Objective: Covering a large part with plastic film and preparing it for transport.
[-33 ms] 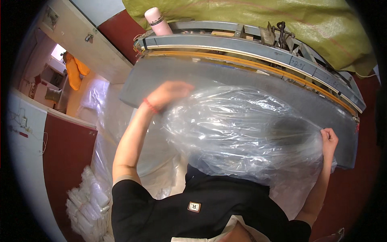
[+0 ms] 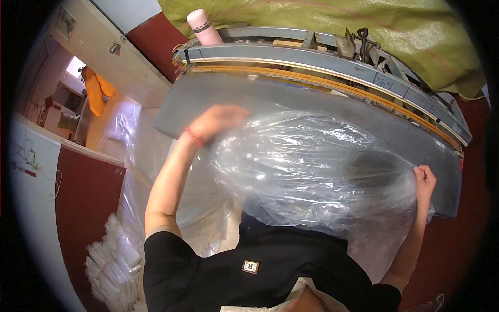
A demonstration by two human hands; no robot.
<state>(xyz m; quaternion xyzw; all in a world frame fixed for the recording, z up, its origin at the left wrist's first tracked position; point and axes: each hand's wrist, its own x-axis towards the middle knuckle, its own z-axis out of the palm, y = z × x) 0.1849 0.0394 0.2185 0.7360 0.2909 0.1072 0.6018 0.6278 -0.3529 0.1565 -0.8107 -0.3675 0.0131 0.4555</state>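
Note:
A wide, clear plastic sheet lies wrinkled and shiny over the grey worktop and hangs down over its near edge toward my body. At the sheet's right corner my right hand is closed, its fingers pinching the plastic and drawing its far edge into a taut line. My left hand, with a red bracelet at the wrist, is over the sheet's far left part. Motion smears its fingers, so whether they grip the plastic cannot be made out.
A long metal frame with an orange strip runs behind the worktop. A pink bottle stands at its left end, a dark metal clamp farther right. Bundled clear plastic lies at lower left, beside an open doorway. Green sheeting hangs behind.

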